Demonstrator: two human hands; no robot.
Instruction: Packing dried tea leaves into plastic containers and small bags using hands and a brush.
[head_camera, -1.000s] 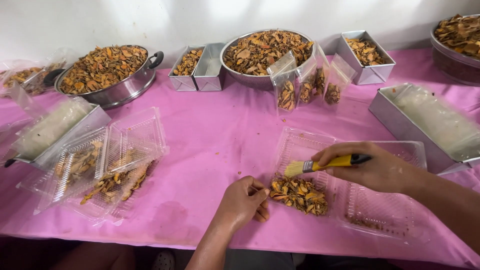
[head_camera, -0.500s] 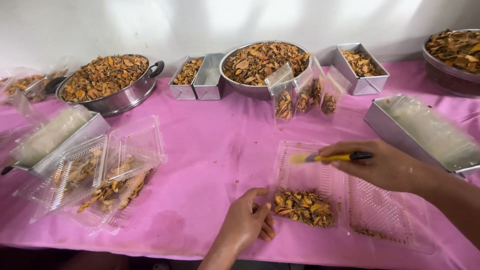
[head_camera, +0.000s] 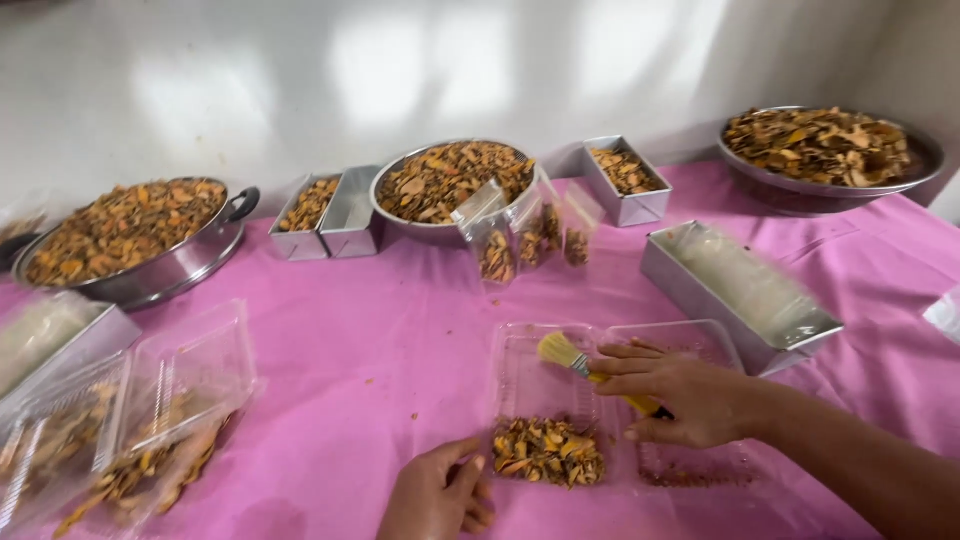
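An open clear plastic clamshell box (head_camera: 535, 375) lies on the pink tablecloth in front of me. A heap of brown dried slices (head_camera: 548, 452) fills its near end. My right hand (head_camera: 690, 398) holds a small yellow-handled brush (head_camera: 575, 361), with the pale bristles over the bare far half of the box. Its lid half (head_camera: 700, 460) lies flat under that hand. My left hand (head_camera: 437, 495) rests at the near left corner of the box, fingers curled, next to the heap.
Round metal pans of dried slices (head_camera: 125, 235), (head_camera: 450, 180), (head_camera: 825, 145) and small rectangular tins (head_camera: 325, 212), (head_camera: 625, 180) line the back. Three small filled bags (head_camera: 530, 235) stand mid-table. A rectangular tin with clear bags (head_camera: 740, 290) sits right; filled clamshells (head_camera: 130, 430) lie left.
The brush has swung from pointing left and level to pointing up-left into the box. The view has tilted up and shifted, so both hands sit lower in the frame.
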